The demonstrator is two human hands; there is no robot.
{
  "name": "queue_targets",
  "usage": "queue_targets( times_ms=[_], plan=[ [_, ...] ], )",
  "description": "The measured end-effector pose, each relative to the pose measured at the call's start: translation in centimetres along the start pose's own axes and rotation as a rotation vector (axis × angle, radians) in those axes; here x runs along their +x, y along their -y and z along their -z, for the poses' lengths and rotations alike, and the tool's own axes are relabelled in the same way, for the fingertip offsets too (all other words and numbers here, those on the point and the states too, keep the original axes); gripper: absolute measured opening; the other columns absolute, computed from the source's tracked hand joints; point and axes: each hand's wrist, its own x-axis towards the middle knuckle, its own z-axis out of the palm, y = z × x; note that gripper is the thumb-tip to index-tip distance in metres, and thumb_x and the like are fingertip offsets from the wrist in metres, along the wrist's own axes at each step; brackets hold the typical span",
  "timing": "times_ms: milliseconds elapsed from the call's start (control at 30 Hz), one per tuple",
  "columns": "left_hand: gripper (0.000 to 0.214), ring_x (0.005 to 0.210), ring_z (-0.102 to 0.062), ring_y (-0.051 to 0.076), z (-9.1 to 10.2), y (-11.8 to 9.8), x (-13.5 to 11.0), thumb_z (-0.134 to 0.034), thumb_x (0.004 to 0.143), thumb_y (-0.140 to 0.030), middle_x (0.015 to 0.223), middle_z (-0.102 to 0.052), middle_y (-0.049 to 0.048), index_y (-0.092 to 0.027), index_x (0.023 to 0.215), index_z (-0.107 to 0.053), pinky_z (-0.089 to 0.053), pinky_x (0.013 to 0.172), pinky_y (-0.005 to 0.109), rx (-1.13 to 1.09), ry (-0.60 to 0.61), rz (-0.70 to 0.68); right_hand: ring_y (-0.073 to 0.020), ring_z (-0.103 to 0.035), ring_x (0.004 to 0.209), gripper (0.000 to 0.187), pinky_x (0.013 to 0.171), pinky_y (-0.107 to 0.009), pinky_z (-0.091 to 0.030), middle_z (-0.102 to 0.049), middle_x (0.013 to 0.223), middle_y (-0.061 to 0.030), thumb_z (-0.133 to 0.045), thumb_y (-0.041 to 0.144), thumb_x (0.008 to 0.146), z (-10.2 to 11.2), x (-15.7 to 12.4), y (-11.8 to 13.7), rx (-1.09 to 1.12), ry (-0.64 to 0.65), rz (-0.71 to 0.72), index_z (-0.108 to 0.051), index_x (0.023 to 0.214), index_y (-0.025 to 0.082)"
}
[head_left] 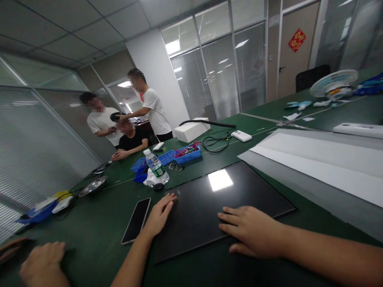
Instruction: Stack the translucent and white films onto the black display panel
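A flat black glossy panel (197, 215), which looks like a screen, lies on the green table in front of me. My left hand (160, 214) rests on its left edge, fingers stretched forward and holding nothing. On the panel's near right part lies my right hand (251, 232), palm down with the fingers apart. A ceiling light reflects in the panel's surface. Just left of my left hand lies a smartphone (136, 220) with a dark screen. Beyond that hand are a black computer mouse (158, 187) and a water bottle (156, 167).
Another person's hand (43, 261) is at the lower left. Blue trays (189, 156), glasses (176, 167), a coiled black cable (216, 150) and a white box (191, 130) lie beyond the panel. White sheets (317, 159) cover the right side. Several people are at the far left.
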Motion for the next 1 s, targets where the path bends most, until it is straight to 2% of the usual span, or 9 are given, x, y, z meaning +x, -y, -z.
queue_targets(
  times_ms=[67,100,300,433,567,700,833,933,1000],
  plan=[
    [0.052,0.16,-0.047,0.035,-0.5,-0.1,0.1,-0.061,0.103,-0.057,0.162,-0.063,0.0112,-0.026,0.142,-0.076,-0.029,0.134,0.065,0.042,0.057,0.002,-0.0296,-0.065,0.142,0.056,0.116,-0.046,-0.055,-0.07,0.151,-0.0102,-0.056,0.061,0.104,1.2,0.4,-2.9,0.072,0.024,-0.036,-0.072,0.144,0.026],
    [0.054,0.162,-0.043,0.036,-0.8,-0.1,0.2,-0.062,0.102,-0.055,0.165,-0.059,0.0119,-0.025,0.145,-0.074,-0.026,0.134,0.066,0.063,0.073,0.007,-0.0262,-0.066,0.139,0.053,0.118,-0.044,-0.053,-0.072,0.149,-0.0063,-0.053,0.062,0.105,1.7,0.3,-4.9,0.047,0.003,-0.141,-0.073,0.142,0.03],
    [0.05,0.163,-0.041,0.034,-1.6,0.1,1.8,-0.056,0.104,-0.048,0.167,-0.057,0.0108,-0.024,0.144,-0.074,-0.028,0.135,0.062,0.145,0.082,0.05,-0.0453,-0.053,0.148,0.07,0.123,-0.066,-0.04,-0.059,0.155,-0.0307,-0.044,0.056,0.104,2.5,-3.6,-20.5,-0.12,-0.107,-0.747,-0.067,0.146,0.005],
    [0.05,0.161,-0.044,0.033,-2.2,0.6,3.6,-0.057,0.103,-0.047,0.166,-0.057,0.0101,-0.023,0.143,-0.076,-0.03,0.136,0.058,0.168,0.068,0.069,-0.048,-0.056,0.142,0.078,0.116,-0.068,-0.045,-0.061,0.153,-0.0307,-0.036,0.065,0.103,1.2,-6.6,-26.9,-0.167,-0.072,-0.953,-0.067,0.145,0.007],
    [0.055,0.163,-0.041,0.033,-2.6,1.4,4.4,-0.053,0.104,-0.05,0.168,-0.055,0.0109,-0.022,0.147,-0.073,-0.027,0.137,0.057,0.163,0.068,0.073,-0.043,-0.049,0.151,0.077,0.121,-0.062,-0.042,-0.055,0.163,-0.0235,-0.04,0.069,0.101,0.8,-8.8,-28.6,-0.193,-0.038,-0.965,-0.064,0.151,0.016],
    [0.064,0.164,-0.038,0.037,-2.0,2.0,3.4,-0.052,0.103,-0.056,0.17,-0.05,0.0145,-0.018,0.152,-0.069,-0.024,0.136,0.063,0.134,0.091,0.063,-0.0408,-0.025,0.165,0.082,0.128,-0.057,-0.029,-0.031,0.179,-0.0225,-0.048,0.072,0.1,3.0,-11.2,-28.4,-0.276,-0.094,-0.972,-0.053,0.162,0.019],
    [0.062,0.164,-0.037,0.037,-1.1,2.5,2.1,-0.056,0.102,-0.06,0.17,-0.051,0.0112,-0.024,0.15,-0.071,-0.024,0.136,0.064,0.109,0.104,0.048,-0.0359,-0.021,0.166,0.084,0.129,-0.055,-0.02,-0.032,0.178,-0.0224,-0.045,0.07,0.104,5.0,-13.1,-28.1,-0.333,-0.163,-1.058,-0.042,0.169,0.018],
    [0.059,0.163,-0.041,0.035,-0.7,2.7,1.8,-0.058,0.102,-0.059,0.168,-0.054,0.0101,-0.025,0.147,-0.073,-0.027,0.136,0.061,0.099,0.098,0.045,-0.0479,-0.017,0.165,0.1,0.123,-0.067,-0.016,-0.031,0.175,-0.0333,-0.04,0.081,0.102,4.9,-13.7,-28.0,-0.331,-0.189,-1.241,-0.035,0.172,0.009],
    [0.057,0.162,-0.043,0.036,-0.6,2.8,1.8,-0.058,0.101,-0.058,0.167,-0.056,0.0104,-0.024,0.144,-0.075,-0.029,0.135,0.061,0.095,0.086,0.047,-0.0568,-0.025,0.159,0.106,0.114,-0.075,-0.022,-0.037,0.168,-0.0405,-0.034,0.087,0.1,4.4,-13.7,-27.8,-0.291,-0.159,-1.364,-0.044,0.167,0.005]
  ],
)
